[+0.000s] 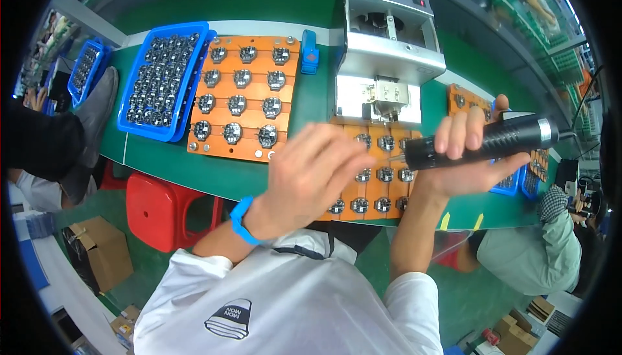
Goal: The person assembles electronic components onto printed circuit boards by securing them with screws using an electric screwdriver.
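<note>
A black electric screwdriver (483, 142) lies level in my right hand (463, 138), fingers wrapped round its body and its bit pointing left. My left hand (314, 173) is beside the bit, thumb and fingers drawn together in a pinch. It is smeared by motion, and what it holds, if anything, is too small to make out. Below both hands is an orange fixture board (351, 189) with rows of small round parts (385, 175). My left hand and the screwdriver cover some of its upper rows. A blue band (241, 220) circles my left wrist.
A silver-and-white machine (392, 50) stands behind the near board. To the left are another filled orange board (245, 99), a blue tray (162, 82) of similar parts and a blue strap (310, 53). A red stool (170, 211) stands below the table edge. Other people sit on both sides.
</note>
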A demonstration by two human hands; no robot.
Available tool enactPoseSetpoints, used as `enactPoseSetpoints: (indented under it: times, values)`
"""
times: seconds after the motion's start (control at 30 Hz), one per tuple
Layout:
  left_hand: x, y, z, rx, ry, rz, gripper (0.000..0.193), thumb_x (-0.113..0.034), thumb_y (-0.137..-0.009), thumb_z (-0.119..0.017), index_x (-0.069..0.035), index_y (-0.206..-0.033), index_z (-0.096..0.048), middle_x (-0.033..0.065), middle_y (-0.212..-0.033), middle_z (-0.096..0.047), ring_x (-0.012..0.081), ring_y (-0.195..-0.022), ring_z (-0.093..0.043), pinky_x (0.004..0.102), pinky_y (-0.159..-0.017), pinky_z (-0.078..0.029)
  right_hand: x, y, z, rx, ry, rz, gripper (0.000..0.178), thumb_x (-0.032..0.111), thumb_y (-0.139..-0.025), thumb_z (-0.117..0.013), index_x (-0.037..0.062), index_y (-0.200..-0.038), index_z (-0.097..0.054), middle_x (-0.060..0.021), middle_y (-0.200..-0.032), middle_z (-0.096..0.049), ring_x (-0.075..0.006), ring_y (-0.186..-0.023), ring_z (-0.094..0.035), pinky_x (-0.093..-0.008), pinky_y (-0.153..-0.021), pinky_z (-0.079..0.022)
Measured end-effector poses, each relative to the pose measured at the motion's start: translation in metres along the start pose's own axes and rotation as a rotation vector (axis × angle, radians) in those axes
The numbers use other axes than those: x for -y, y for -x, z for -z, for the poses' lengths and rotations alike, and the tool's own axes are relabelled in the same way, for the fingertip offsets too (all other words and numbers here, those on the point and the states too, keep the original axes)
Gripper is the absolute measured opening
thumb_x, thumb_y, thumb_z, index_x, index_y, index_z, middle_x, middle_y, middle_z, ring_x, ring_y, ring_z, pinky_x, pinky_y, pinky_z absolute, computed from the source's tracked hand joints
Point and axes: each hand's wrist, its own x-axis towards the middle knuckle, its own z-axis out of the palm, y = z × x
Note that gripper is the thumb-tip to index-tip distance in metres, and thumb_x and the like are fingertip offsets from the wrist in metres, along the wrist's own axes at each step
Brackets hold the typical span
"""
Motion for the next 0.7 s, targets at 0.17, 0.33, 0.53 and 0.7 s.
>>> enactPoseSetpoints:
  times: [0.17, 0.33, 0.53, 0.7]
  values:
    - [0.013, -0.093, 0.002, -0.034, -0.221, -0.046, 0.015, -0.012, -0.081, -0.073, 0.000, -0.091, -0.071, 0.0125, -0.074, -0.060, 0.0273, -0.068, -0.060, 0.0356, -0.061, -0.047, 0.013, -0.014, -0.003, -0.186, -0.124, 0.129, 0.071, 0.052, -0.097, -0.042, -0.0083, -0.135, -0.037, -0.0067, -0.081, -0.044, -0.0155, -0.066, -0.044, -0.0304, -0.057, -0.041]
    - [0.026, -0.112, 0.003, 0.004, -0.417, -0.054, 0.017, -0.008, -0.088, -0.063, 0.000, -0.102, -0.070, 0.0180, -0.084, -0.060, 0.0323, -0.075, -0.061, 0.0385, -0.067, -0.048, 0.013, -0.039, -0.008, 0.222, -0.012, 0.136, 0.076, 0.067, -0.095, -0.034, 0.0159, -0.150, -0.023, -0.0206, -0.107, -0.059, -0.0264, -0.079, -0.062, -0.0497, -0.069, -0.058]
    - [0.006, -0.046, -0.006, -0.111, -0.072, -0.069, 0.026, -0.001, -0.084, -0.064, -0.001, -0.110, -0.063, 0.0187, -0.100, -0.057, 0.0335, -0.089, -0.060, 0.0425, -0.076, -0.050, -0.001, -0.044, -0.005, 0.319, 0.252, 0.124, 0.088, 0.072, -0.091, -0.038, 0.0146, -0.152, -0.011, -0.0161, -0.083, -0.057, -0.0238, -0.056, -0.058, -0.0387, -0.053, -0.052]
    - [0.004, 0.022, -0.009, 0.060, 0.105, 0.026, 0.025, -0.004, -0.087, -0.061, 0.000, -0.112, -0.065, 0.0197, -0.123, -0.054, 0.0332, -0.105, -0.059, 0.0380, -0.087, -0.050, -0.017, -0.035, -0.003, 0.257, 0.456, -0.028, 0.099, 0.081, -0.080, -0.044, 0.0113, -0.146, -0.019, -0.0123, -0.070, -0.055, -0.0223, -0.052, -0.056, -0.0353, -0.051, -0.050]
